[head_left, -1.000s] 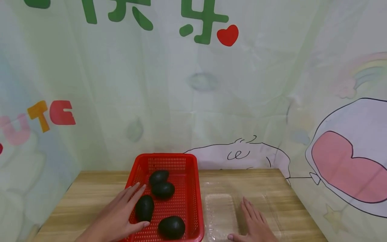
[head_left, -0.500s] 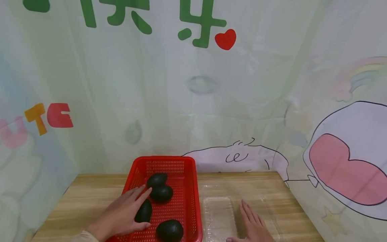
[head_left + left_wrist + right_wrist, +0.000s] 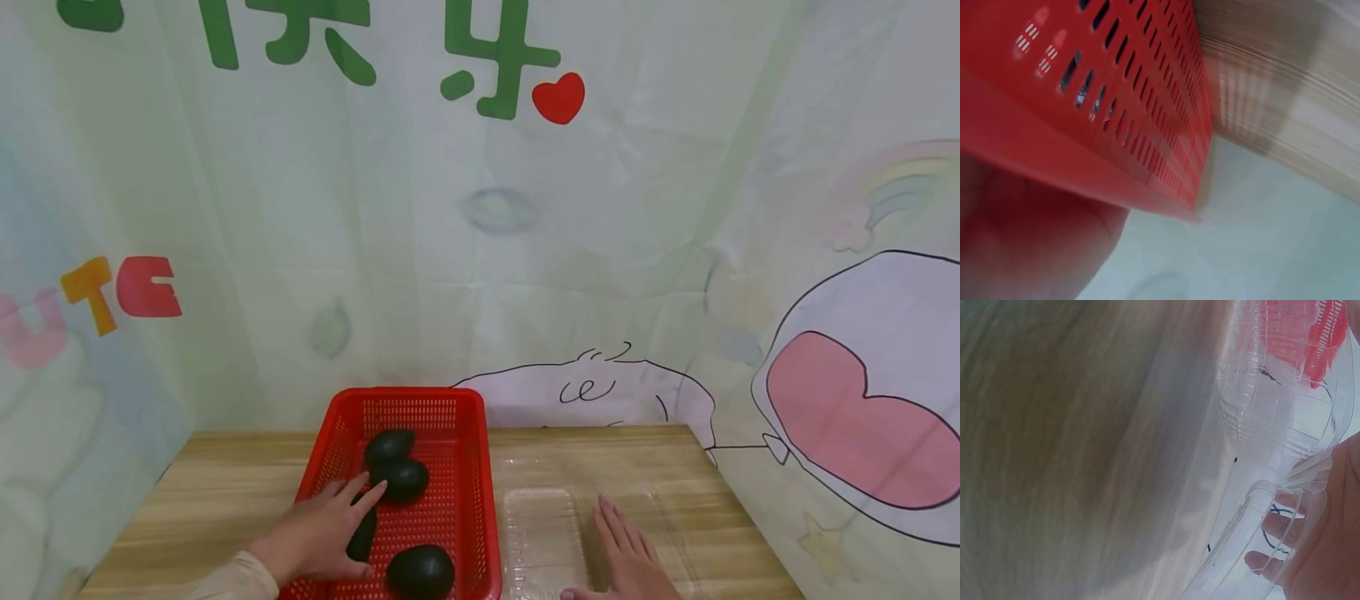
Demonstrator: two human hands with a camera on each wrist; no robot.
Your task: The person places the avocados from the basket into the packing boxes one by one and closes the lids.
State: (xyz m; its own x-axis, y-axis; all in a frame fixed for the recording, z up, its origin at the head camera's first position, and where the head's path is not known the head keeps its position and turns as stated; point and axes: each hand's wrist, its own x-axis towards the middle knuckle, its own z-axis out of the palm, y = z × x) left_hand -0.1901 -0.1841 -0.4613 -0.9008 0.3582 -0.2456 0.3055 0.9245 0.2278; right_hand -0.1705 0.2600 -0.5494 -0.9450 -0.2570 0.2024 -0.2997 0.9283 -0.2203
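- Clock positions are read from your head view, 12 o'clock pointing away from you.
- Your left hand (image 3: 318, 533) is over the 8 o'clock side of the red perforated plastic basket (image 3: 492, 533). Its fingers are spread, with the thumb apart. Contact with the fruit below cannot be told.
- The nearest dark green, smooth oval fruit (image 3: 364, 535) is inside the basket, partly hidden beneath that hand, between fingers and thumb.
- Two more such fruits lie together, apparently touching: the far dark fruit (image 3: 388, 447) towards 11 o'clock in the basket, and the middle dark fruit (image 3: 403, 481) just nearer you, close to your fingertips.
- The near dark fruit (image 3: 420, 572) sits apart at 5 o'clock in the basket.
- Your right hand (image 3: 628, 554) is at the 4 o'clock side of the basket, fingers straight and close together, thumb apart, gripping nothing visible. The right wrist view shows fingers through the clear moulded plastic container (image 3: 546, 533).
- That container lies just beside the basket, at 3 to 4 o'clock, on the light wood-grain table (image 3: 232, 475).
- A pale printed backdrop (image 3: 405, 317) stands at 12 o'clock.
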